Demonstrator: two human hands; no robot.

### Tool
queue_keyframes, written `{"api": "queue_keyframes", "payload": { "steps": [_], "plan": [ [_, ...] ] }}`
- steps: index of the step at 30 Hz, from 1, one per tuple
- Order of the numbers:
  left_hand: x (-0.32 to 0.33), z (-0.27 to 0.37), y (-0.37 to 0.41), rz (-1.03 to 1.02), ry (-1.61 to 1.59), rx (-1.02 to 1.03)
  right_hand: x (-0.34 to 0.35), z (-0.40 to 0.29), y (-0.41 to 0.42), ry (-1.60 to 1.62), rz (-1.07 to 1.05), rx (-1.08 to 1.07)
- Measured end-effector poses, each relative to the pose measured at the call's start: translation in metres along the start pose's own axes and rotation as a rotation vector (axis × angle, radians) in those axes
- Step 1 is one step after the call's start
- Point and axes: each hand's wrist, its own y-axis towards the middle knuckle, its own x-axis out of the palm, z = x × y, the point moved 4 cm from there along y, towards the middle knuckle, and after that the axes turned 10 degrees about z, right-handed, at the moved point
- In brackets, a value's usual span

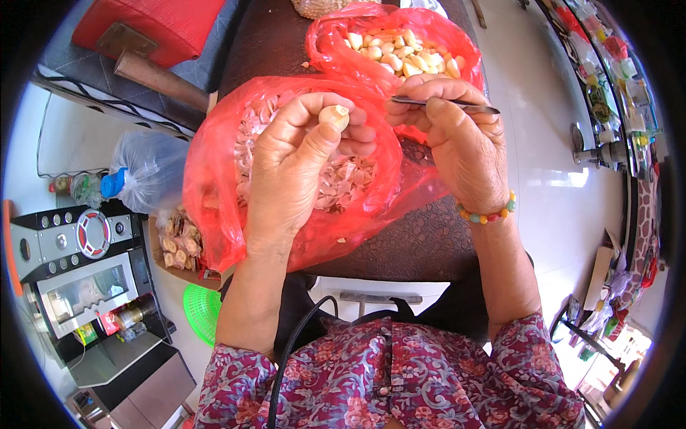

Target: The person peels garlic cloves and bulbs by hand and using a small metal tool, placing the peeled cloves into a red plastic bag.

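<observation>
Between the thumb and fingers of my left hand [292,161] is a pale garlic clove [333,116], its cut end facing up. My right hand [463,139] pinches a small knife [471,105] with a narrow dark blade that points right. Under my left hand, an open red plastic bag [214,166] holds a heap of garlic skins [343,187]. Beyond my right hand, a second red plastic bag [327,40] holds many peeled garlic cloves [407,56]. The hands are apart, both raised above the bags.
Both bags rest on a dark brown textured table [423,244]. A woven basket [327,8] stands at its far end. On the left are a wooden-handled tool [161,80], a cardboard box with packets [182,241] and a green plastic basket [201,311]. Crowded shelves [611,80] line the right.
</observation>
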Motion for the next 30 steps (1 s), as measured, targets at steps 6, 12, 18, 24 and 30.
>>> {"api": "queue_keyframes", "payload": {
  "steps": [6,12,18,24,30],
  "plan": [
    [-0.004,0.001,-0.001,-0.038,0.038,0.011,0.012,-0.010,-0.005,-0.073,-0.197,-0.135],
    [-0.004,0.002,-0.003,-0.049,0.034,-0.020,0.015,-0.011,-0.010,0.000,0.033,-0.015],
    [-0.007,0.001,-0.004,-0.032,0.016,-0.043,0.015,0.001,-0.005,0.181,-0.037,0.055],
    [-0.003,0.002,-0.008,-0.020,0.065,-0.045,0.011,0.003,-0.002,0.426,-0.198,0.189],
    [0.000,0.004,-0.008,-0.005,0.074,-0.037,0.007,0.012,-0.003,0.435,-0.096,0.129]
  ]
}}
